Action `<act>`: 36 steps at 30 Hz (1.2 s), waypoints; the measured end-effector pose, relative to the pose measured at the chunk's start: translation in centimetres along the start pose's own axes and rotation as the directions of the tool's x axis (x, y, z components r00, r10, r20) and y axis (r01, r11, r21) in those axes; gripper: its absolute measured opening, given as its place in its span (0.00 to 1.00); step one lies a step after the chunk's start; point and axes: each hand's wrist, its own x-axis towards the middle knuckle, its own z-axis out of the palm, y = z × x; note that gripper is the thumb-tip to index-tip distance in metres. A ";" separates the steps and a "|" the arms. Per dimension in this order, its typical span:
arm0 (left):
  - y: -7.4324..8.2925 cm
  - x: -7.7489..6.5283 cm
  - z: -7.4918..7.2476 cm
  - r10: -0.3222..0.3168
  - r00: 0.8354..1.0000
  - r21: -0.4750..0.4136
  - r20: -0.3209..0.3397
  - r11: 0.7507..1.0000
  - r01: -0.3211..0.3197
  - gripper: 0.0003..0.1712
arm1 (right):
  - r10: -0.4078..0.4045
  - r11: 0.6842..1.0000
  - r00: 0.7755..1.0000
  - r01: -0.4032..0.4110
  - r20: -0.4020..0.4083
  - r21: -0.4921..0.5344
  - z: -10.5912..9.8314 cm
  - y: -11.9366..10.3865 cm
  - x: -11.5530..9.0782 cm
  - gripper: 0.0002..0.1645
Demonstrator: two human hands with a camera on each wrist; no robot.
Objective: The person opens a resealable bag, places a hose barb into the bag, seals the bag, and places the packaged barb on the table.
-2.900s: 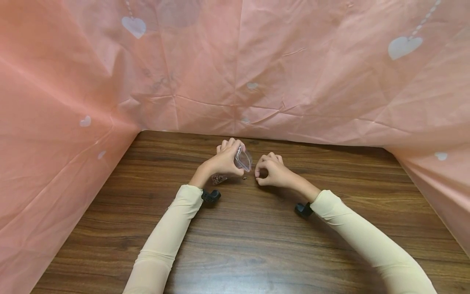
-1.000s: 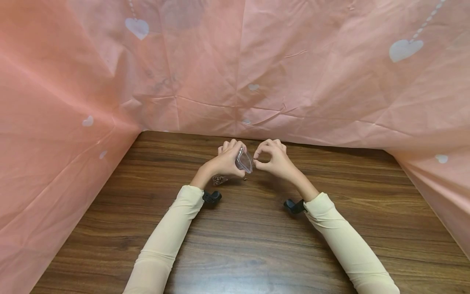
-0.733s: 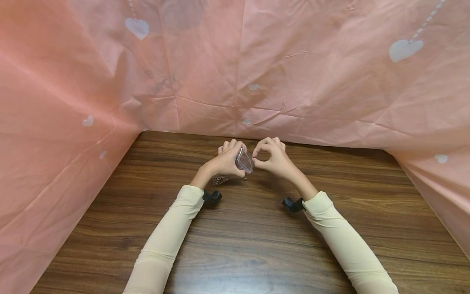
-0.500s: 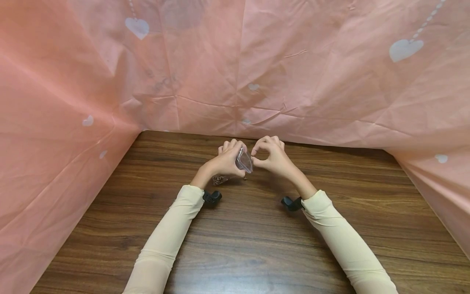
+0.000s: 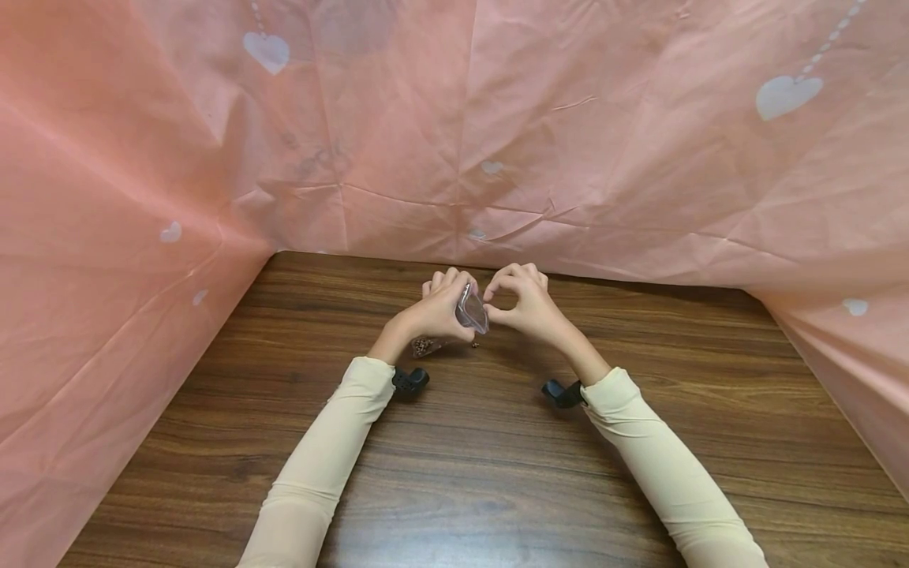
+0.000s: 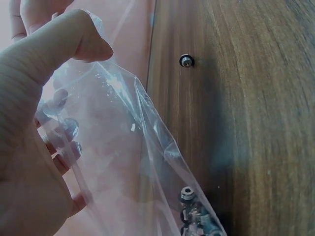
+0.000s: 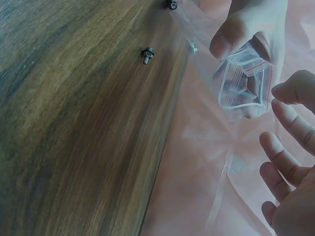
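Observation:
My left hand (image 5: 432,312) holds a clear zip bag (image 7: 231,101) by its upper part, thumb on one side and fingers on the other. The bag's mouth gapes toward the right hand, and several small metal screws (image 6: 193,214) lie in its bottom corner. At the mouth's edge, the thumb and index fingertips of my right hand (image 5: 529,306) come together, its other fingers loosely bent. I cannot tell whether they pinch the rim or something small. A loose screw with a dark washer (image 6: 186,60) lies on the table below the bag's mouth.
The brown wood-grain table (image 5: 497,473) extends in front of the hands. A pink cloth with pale hearts (image 5: 398,142) hangs behind it and along both sides. Dark wrist cameras (image 5: 562,393) stick out beneath both wrists.
My right hand has risen from the table near the loose screw and moved left to the bag's mouth. The left hand and bag have stayed nearly in place.

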 end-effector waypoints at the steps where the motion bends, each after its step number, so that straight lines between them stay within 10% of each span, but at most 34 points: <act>1: 0.0 0.0 0.0 0.000 1.000 0.002 0.000 1.000 0.000 0.42 | 0.000 1.000 1.000 0.000 0.000 -0.002 0.0 0.0 0.0 0.08; 36: -0.4 0.0 -0.5 -0.024 1.000 -0.015 -0.017 1.000 0.023 0.41 | 0.025 0.998 0.998 -0.022 0.058 -0.054 -0.2 0.8 -0.9 0.08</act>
